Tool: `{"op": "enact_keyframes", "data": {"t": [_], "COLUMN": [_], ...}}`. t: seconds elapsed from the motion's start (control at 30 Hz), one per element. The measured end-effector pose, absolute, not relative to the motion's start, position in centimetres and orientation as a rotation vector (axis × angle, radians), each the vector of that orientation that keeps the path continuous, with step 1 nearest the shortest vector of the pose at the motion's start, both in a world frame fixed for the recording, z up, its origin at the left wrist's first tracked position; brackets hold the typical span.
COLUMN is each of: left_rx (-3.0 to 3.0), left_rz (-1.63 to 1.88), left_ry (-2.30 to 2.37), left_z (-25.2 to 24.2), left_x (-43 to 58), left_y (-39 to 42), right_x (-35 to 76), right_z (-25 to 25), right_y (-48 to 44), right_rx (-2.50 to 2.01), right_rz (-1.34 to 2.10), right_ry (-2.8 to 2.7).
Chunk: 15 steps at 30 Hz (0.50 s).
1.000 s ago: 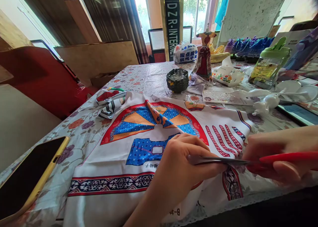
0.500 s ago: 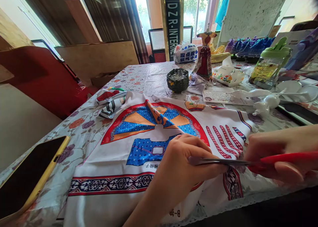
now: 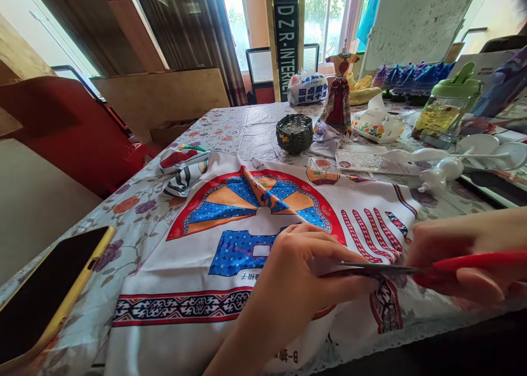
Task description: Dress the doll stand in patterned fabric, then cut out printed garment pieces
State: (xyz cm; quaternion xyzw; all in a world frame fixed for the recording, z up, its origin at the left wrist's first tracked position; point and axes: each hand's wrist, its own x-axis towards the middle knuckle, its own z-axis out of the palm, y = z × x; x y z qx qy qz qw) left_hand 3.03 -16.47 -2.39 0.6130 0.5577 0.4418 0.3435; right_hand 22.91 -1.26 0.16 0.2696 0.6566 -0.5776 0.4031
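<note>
A white printed cloth (image 3: 164, 277) with red, blue and orange patterns lies spread and slightly creased on the table. My left hand (image 3: 304, 271) rests over its lower right part, thumb and fingers pinched on the fabric. From the right, my right hand (image 3: 461, 261) grips red-handled scissors (image 3: 486, 259). The metal blades point left, and their tips reach the fingers of my left hand. Exactly how the blades meet the cloth is hidden by my left hand.
A phone (image 3: 53, 288) in a yellow case lies at the left. Behind the cloth stand a dark woven basket (image 3: 295, 133), a dressed doll form (image 3: 340, 93) and a green-lidded jar (image 3: 448, 112). White plastic spoons (image 3: 486, 156) lie at the right.
My left hand has shifted very slightly left, the cloth under it moving a little. My right hand and the scissors are almost where they were.
</note>
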Motion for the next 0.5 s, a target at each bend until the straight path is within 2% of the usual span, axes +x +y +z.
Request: {"op": "enact_keyframes", "data": {"t": [0.2, 0.5], "left_rx": [1.455, 1.447], "left_rz": [1.186, 1.189], "left_ry": [1.639, 1.575], "left_z": [-2.13, -2.26], "left_x": [3.14, 3.22], "left_y": [-17.08, -17.02], "right_x": [22.49, 22.47], "right_z": [0.88, 0.84], "right_y": [-1.56, -1.55], "right_rx": [0.788, 0.689], "right_rz": [-1.440, -1.465], "right_ry": [1.629, 1.661]}}
